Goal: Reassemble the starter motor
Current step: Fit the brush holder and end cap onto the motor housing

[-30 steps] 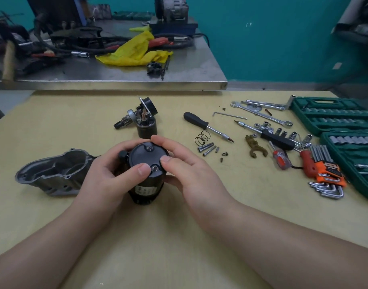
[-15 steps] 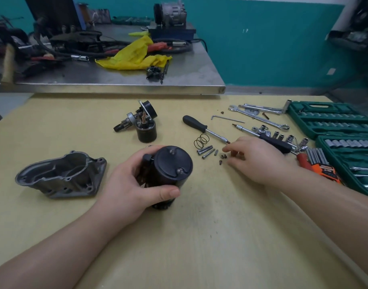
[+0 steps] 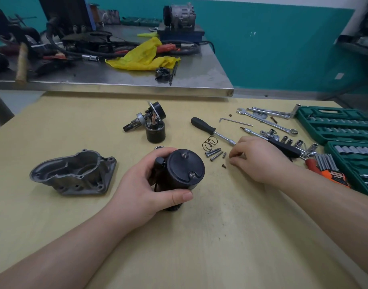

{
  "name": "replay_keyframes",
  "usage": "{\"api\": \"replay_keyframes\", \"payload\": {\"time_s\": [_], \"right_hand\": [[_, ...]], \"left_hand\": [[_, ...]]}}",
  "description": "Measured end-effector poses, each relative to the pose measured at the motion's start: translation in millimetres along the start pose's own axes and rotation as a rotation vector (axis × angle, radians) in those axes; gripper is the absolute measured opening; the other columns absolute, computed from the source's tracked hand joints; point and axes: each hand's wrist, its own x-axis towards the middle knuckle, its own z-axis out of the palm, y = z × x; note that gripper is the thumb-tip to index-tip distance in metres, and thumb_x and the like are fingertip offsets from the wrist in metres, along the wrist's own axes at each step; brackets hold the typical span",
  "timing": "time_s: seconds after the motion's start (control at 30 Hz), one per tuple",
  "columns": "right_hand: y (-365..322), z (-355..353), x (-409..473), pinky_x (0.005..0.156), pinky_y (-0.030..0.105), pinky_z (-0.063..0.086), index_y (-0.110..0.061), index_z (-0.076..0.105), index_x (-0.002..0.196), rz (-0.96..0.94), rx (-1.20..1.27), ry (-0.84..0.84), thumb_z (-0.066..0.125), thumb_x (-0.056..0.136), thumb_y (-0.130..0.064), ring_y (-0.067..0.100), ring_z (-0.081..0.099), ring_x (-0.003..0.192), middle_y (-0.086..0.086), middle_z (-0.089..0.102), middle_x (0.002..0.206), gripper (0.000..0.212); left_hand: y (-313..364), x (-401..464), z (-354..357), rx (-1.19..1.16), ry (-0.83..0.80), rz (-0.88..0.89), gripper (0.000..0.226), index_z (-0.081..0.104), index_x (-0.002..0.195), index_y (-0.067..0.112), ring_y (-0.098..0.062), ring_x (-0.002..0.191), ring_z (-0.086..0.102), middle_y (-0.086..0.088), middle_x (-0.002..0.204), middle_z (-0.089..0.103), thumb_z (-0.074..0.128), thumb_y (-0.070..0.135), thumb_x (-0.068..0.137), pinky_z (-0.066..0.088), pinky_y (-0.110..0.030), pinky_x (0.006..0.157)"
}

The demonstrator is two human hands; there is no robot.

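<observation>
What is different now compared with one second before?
The right hand let go of the black motor body and moved right to the small screws. The left hand keeps gripping the motor body. The grey housing stayed in place.

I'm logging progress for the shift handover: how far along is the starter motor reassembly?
Early to midway. Done: the black end cap sits on the motor body, which the left hand grips. In hand: the right hand reaches among small screws. Left: the long bolts, spring, solenoid assembly and grey housing lie apart.
</observation>
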Motion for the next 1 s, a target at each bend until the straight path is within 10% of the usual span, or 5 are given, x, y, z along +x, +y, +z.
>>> {"api": "replay_keyframes", "payload": {"time_s": [0.33,0.57,1.0], "right_hand": [[-41.5,-35.5,-24.3,0.075,0.014,0.045,-0.03,0.078,0.095,-0.179,0.337,0.29,0.072,0.098,-0.024,0.004,0.061,0.087,-0.019,0.069,0.085,0.008],[-103.9,-60.9,-44.2,0.081,0.032,0.051,-0.017,0.079,0.101,-0.492,0.302,0.302,0.071,0.099,-0.021,0.013,0.06,0.088,-0.007,0.069,0.091,0.008],[-115.3,-61.5,-33.9,0.084,0.046,0.052,-0.018,0.079,0.108,-0.537,0.11,0.243,0.068,0.102,-0.022,0.024,0.06,0.101,-0.003,0.071,0.1,0.013]], "left_hand": [[-2.3,0.1,0.4,0.036,0.006,0.003,0.073,0.066,0.124,0.059,-0.014,0.123,0.071,0.011,0.129,0.075,0.098,0.068,0.059,0.056,-0.024,0.103],[-2.1,1.7,1.7,0.021,0.006,0.024,0.073,0.066,0.128,0.054,-0.02,0.124,0.072,0.007,0.129,0.076,0.097,0.066,0.064,0.053,-0.045,0.106],[-3.1,1.8,1.4,0.031,0.001,0.01,0.069,0.067,0.122,0.058,-0.016,0.119,0.073,0.008,0.123,0.077,0.099,0.058,0.061,0.054,-0.036,0.104]]}}
